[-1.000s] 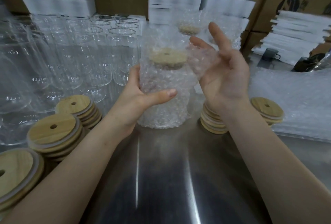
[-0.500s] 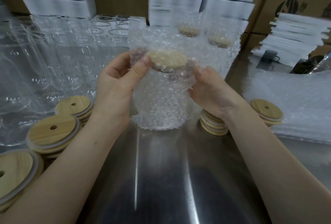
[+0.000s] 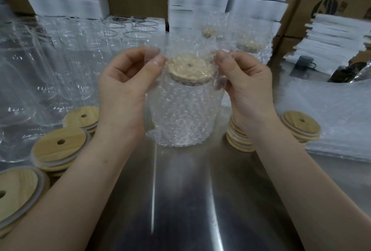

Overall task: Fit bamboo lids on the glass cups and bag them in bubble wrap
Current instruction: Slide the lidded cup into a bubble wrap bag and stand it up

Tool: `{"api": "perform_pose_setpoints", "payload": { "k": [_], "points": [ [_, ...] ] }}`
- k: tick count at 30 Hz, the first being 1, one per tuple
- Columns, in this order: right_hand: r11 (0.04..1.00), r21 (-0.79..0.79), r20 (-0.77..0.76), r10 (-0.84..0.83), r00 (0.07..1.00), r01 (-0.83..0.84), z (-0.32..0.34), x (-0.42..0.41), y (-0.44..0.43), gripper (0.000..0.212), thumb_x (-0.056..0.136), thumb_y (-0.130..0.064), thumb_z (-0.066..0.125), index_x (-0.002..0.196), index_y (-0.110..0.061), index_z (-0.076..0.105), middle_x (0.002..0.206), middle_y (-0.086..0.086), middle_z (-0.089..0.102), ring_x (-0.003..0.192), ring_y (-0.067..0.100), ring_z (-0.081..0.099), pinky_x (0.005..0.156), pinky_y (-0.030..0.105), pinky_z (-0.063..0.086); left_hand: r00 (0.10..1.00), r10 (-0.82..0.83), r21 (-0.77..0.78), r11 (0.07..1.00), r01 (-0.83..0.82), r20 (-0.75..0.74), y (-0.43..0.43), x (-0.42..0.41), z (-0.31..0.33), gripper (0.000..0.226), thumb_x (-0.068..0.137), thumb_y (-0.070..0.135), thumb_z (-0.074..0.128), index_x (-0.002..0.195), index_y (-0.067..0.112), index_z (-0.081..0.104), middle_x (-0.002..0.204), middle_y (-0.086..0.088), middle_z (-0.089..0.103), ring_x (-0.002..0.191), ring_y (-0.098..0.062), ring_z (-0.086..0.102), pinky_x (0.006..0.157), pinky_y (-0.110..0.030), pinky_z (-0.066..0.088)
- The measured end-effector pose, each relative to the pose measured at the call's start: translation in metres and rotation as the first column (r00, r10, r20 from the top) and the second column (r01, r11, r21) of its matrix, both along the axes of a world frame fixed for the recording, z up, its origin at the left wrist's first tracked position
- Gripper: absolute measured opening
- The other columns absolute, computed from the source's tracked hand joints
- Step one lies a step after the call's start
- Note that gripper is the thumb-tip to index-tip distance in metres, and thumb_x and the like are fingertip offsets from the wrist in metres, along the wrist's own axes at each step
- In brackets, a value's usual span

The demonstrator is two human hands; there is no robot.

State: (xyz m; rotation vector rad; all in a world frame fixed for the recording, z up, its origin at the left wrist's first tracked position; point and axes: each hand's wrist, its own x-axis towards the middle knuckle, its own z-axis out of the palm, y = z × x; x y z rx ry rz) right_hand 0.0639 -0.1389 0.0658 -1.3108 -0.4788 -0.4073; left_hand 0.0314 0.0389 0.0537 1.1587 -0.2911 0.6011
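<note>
Bubble wrap bag (image 3: 180, 44) stands on the steel table (image 3: 180, 200) between my two hands. Inside it is the glass cup (image 3: 186, 110), with its bamboo lid (image 3: 189, 68) already on top. My left hand (image 3: 124, 88) pinches the left edge of the bag mouth between thumb and curled fingers. My right hand (image 3: 247, 86) pinches the right edge in the same way. Spare bamboo lids (image 3: 58, 148) lie in stacks beside my left wrist, and another stack (image 3: 239, 138) is behind my right wrist. Empty glass cups (image 3: 80, 60) stand beyond my left hand, wrapped cups (image 3: 249, 46) beyond my right.
</note>
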Motion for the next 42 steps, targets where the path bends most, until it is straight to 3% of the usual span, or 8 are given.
{"api": "perform_pose_setpoints", "payload": {
  "k": [3,6,13,17,24,32,37,42],
  "points": [
    [0.999,-0.029,0.040,-0.012,0.999,0.013,0.000,-0.001,0.000,0.015,0.085,-0.017,0.070,0.072,-0.024,0.075,0.065,-0.008,0.065,0.059,0.007,0.055,0.054,0.022,0.046,0.999,-0.024,0.117,0.993,0.018,0.048,0.000,-0.003,0.003,0.019,0.080,0.021,0.076,0.098,0.027,0.075,0.094,0.007,0.074,0.093,-0.012,0.066,0.083,-0.027,0.052],
    [0.999,-0.044,0.070,0.004,0.998,-0.001,0.000,-0.003,0.001,0.012,0.081,-0.023,0.072,0.069,-0.025,0.072,0.065,-0.008,0.063,0.062,0.010,0.055,0.058,0.024,0.048,0.998,0.001,0.150,0.989,-0.009,0.057,-0.003,-0.006,0.004,0.011,0.078,0.024,0.078,0.088,0.028,0.077,0.086,0.007,0.075,0.088,-0.011,0.067,0.081,-0.024,0.053],
    [1.000,-0.022,0.100,-0.007,0.995,0.010,0.001,-0.009,0.006,0.027,0.092,-0.011,0.063,0.067,-0.017,0.056,0.053,-0.013,0.052,0.050,0.002,0.047,0.052,0.019,0.043,0.998,-0.034,0.002,0.999,0.034,-0.059,0.000,-0.007,0.009,0.023,0.079,0.020,0.074,0.058,0.026,0.065,0.065,0.008,0.059,0.065,-0.006,0.054,0.066,-0.021,0.046],
    [0.998,0.005,-0.054,-0.069,0.996,0.069,0.002,-0.011,0.008,0.031,0.094,-0.013,0.063,0.064,-0.017,0.055,0.050,-0.006,0.052,0.043,0.009,0.044,0.043,0.023,0.038,0.970,-0.029,-0.086,0.996,0.009,-0.241,-0.002,-0.004,0.009,0.033,0.083,0.010,0.065,0.054,0.024,0.060,0.055,0.010,0.056,0.052,-0.005,0.048,0.048,-0.018,0.037],
    [0.994,0.108,-0.373,0.026,0.927,0.016,0.000,-0.011,0.016,0.034,0.092,-0.012,0.059,0.061,-0.017,0.045,0.048,-0.003,0.044,0.038,0.012,0.039,0.044,0.025,0.026,0.942,-0.112,-0.188,0.981,0.054,-0.318,0.002,0.001,0.007,0.030,0.076,0.004,0.058,0.057,0.025,0.051,0.054,0.006,0.047,0.047,-0.009,0.041,0.046,-0.022,0.031],
    [0.993,0.013,-0.334,-0.104,0.937,0.115,-0.001,-0.012,0.014,0.010,0.095,-0.009,0.059,0.095,-0.019,0.061,0.056,0.000,0.051,0.043,0.013,0.046,0.041,0.024,0.038,0.952,-0.077,-0.110,0.993,0.046,-0.298,-0.005,-0.004,0.003,0.023,0.093,0.005,0.058,0.094,0.020,0.075,0.072,0.008,0.071,0.059,-0.002,0.060,0.053,-0.016,0.047],
    [0.956,-0.123,-0.161,-0.283,0.946,0.266,-0.005,-0.014,0.019,0.013,0.094,-0.009,0.062,0.084,-0.014,0.069,0.059,0.002,0.058,0.043,0.011,0.055,0.043,0.023,0.048,0.946,0.007,-0.053,0.998,-0.026,-0.323,-0.010,-0.005,-0.004,0.020,0.097,0.017,0.058,0.105,0.026,0.074,0.088,0.012,0.075,0.075,0.000,0.068,0.060,-0.018,0.052],
    [0.883,-0.309,-0.087,-0.397,0.914,0.354,-0.005,-0.018,0.022,0.034,0.098,-0.025,0.057,0.070,-0.007,0.066,0.053,0.011,0.057,0.047,0.012,0.058,0.054,0.032,0.053,0.939,-0.079,-0.040,0.997,0.070,-0.335,-0.010,-0.005,-0.008,0.030,0.101,0.025,0.052,0.128,0.027,0.065,0.119,0.004,0.072,0.109,-0.013,0.069,0.088,-0.032,0.057]
  ]
}}
